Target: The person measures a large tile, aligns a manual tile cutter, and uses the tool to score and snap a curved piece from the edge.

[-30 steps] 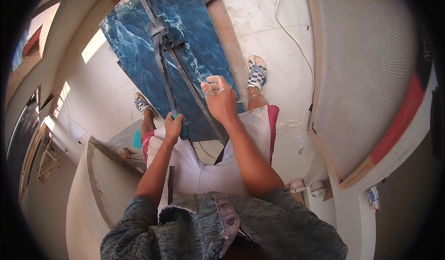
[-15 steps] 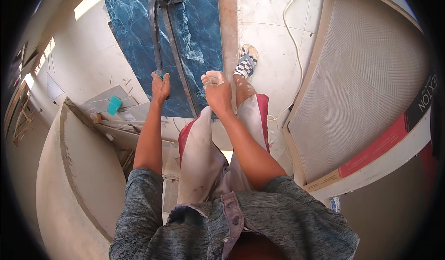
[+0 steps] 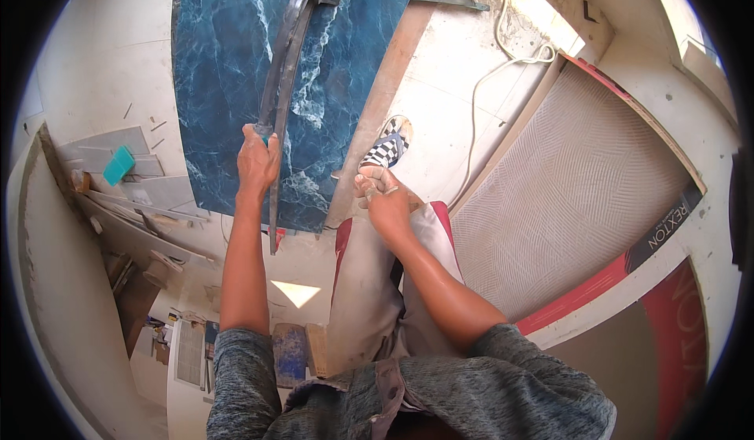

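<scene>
A large blue tile (image 3: 224, 87) with white marble veining lies flat before me. Over it runs the dark metal rail (image 3: 280, 138) of a manual tile cutter, whose near end reaches past the tile's front edge. My left hand (image 3: 258, 164) is wrapped round the grip of the cutter's long lever (image 3: 284, 63), which sits low along the rail. To the right of the tile, by my knee, my right hand (image 3: 386, 208) is held with its fingers curled in. Its fingertips look pale with dust, and I see nothing in it.
A textured grey tile in a red-and-black carton (image 3: 581, 173) leans at the right. A pale cable (image 3: 477, 102) trails over the floor near my sandalled foot (image 3: 389, 142). Tile offcuts (image 3: 110, 146) and a turquoise piece (image 3: 118, 165) lie left, beside a curved pale wall (image 3: 63, 283).
My view has shifted, so the tile, cutter and carton sit differently in it. The lever now lies closer to the rail, with my left hand still gripping it. My right hand has come nearer my knee.
</scene>
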Tool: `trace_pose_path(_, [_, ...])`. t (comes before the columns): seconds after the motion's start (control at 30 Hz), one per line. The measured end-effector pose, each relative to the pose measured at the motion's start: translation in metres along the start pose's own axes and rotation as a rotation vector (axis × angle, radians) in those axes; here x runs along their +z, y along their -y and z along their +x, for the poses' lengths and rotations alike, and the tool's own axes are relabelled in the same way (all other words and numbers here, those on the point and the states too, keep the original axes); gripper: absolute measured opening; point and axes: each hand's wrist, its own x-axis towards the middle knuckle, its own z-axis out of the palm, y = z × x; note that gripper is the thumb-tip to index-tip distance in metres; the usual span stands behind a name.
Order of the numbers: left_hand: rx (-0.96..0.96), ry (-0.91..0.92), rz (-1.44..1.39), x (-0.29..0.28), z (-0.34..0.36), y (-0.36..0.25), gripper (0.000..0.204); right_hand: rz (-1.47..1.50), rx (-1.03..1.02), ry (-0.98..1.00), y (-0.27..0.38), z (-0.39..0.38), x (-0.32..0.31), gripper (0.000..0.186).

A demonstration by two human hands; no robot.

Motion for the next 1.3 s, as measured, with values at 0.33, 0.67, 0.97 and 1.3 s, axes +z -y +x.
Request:
trace_pose_path(0.33, [-0.003,-0.101,0.019,-0.013,-0.007,-0.014,0.049,-0.235,-0.232,-0.086,0.065,0.159,-0.091,0.025])
trace_pose_path(0.67, [0.259,-0.714,0.13,0.02,-0.019,-0.017,0.046,-0.02,-0.322,0.211,0.091,0.383,-0.082,0.03])
trace_pose_path(0.97, [0.138,-0.732,0.204,0.029,-0.043,-0.014,0.048,0.065,-0.447,0.359,0.084,0.386,-0.04,0.036])
trace_pose_path(1.3, [0.0,-0.71,0.269,0.009,-0.086,-0.003,0.05,0.137,-0.5,0.358,0.068,0.387,-0.062,0.037])
